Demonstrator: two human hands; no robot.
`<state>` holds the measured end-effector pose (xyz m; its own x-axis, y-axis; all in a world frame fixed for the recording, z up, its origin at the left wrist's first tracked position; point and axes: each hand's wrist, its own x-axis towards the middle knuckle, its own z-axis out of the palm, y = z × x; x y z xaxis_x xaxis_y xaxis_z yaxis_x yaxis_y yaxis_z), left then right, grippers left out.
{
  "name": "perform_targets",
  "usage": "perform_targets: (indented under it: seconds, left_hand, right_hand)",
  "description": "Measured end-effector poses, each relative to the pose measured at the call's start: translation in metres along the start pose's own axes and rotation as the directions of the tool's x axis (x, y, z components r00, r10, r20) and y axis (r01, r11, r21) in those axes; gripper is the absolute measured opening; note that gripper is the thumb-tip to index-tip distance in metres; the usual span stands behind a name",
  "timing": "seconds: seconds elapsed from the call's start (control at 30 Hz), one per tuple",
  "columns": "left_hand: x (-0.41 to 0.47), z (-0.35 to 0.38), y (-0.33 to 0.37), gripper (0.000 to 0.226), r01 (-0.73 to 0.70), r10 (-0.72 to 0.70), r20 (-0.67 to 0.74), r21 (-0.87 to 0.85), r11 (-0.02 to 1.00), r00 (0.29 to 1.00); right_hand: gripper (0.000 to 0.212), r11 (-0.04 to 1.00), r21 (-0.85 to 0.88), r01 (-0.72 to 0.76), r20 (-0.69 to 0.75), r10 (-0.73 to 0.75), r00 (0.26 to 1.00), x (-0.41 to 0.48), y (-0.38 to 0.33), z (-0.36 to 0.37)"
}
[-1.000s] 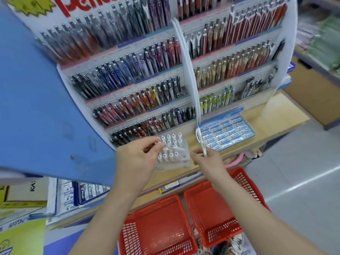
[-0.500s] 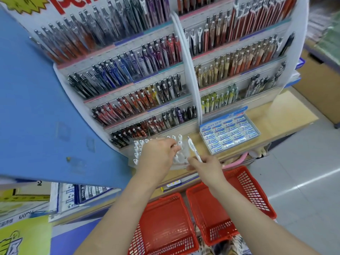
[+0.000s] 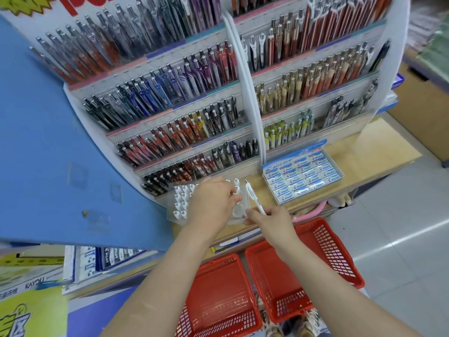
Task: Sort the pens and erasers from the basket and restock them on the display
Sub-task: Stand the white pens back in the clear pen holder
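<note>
white pen (image 3: 252,197): pinched at its lower end by the right hand (image 3: 271,221), thumb and fingers closed round the barrel. pen tilts up and away from the grip, metal end pointing toward the display rack (image 3: 145,120).

left hand (image 3: 211,205): just to the left of the grip, fingers curled down over a clear tray (image 3: 175,215). cannot tell whether it pinches a pen or only rests on them. the hand covers the tray's middle, so only the white pens (image 3: 181,203) on the far-left side and a few tips past the knuckles show.

around the grip:
- the held pen sits at the tray's right edge, with the tray directly left of it.
- beyond the grip and to the right: eraser box (image 3: 313,145) full of blue-and-white erasers (image 3: 301,176), lying on the wooden shelf (image 3: 376,152), apart from the pen.
- straight beyond: the rack's lowest rows of dark and red pens, and a white divider (image 3: 247,98) running up between its two halves.
- far left: blue panel (image 3: 60,142) hiding the rack's left edge.
- below the grip, nearer the person: right red basket (image 3: 330,246) under the right forearm and left red basket (image 3: 218,293) under the left forearm, side by side.
- a pen-like item with a yellow end (image 3: 228,243) lies on the shelf's front edge, below both hands.
- pink curved piece (image 3: 318,209) to the right of the grip, at the shelf edge.
</note>
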<state>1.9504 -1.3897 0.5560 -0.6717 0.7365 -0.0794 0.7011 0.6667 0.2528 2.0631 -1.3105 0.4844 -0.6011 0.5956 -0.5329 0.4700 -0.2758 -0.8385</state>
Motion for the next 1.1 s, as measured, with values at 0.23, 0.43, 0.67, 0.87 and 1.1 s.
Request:
perform_targets:
  seconds: [0.23,0.43,0.67,0.87,1.1]
  left_hand:
    - [0.004,0.002,0.008,0.02,0.067,-0.069,0.055,0.039,0.997,0.996]
    - [-0.009,-0.012,0.008,0.023,0.14,-0.144,-0.01,-0.181,0.973,0.99]
    - [-0.02,-0.033,0.018,0.012,0.313,-0.288,0.178,-0.781,0.54,0.941]
    - [-0.033,-0.053,0.015,0.008,0.319,-0.286,0.198,-0.819,0.477,0.938]
    - [-0.039,-0.055,0.0,0.018,0.166,-0.295,-0.105,-0.631,0.757,0.95]
  right_hand:
    - [0.027,1.0,0.019,0.003,0.003,-0.003,1.0,-0.002,-0.001,0.0]
    - [0.039,0.974,0.225,-0.029,0.016,0.027,1.0,-0.008,-0.003,-0.009]
    - [0.044,0.954,0.299,0.024,0.392,-0.146,0.908,-0.021,-0.021,-0.034]
    - [0.031,0.951,0.304,0.058,0.437,-0.193,0.878,-0.019,-0.023,-0.047]
    - [0.015,0.98,-0.044,0.195,0.122,-0.189,0.974,-0.003,-0.014,-0.039]
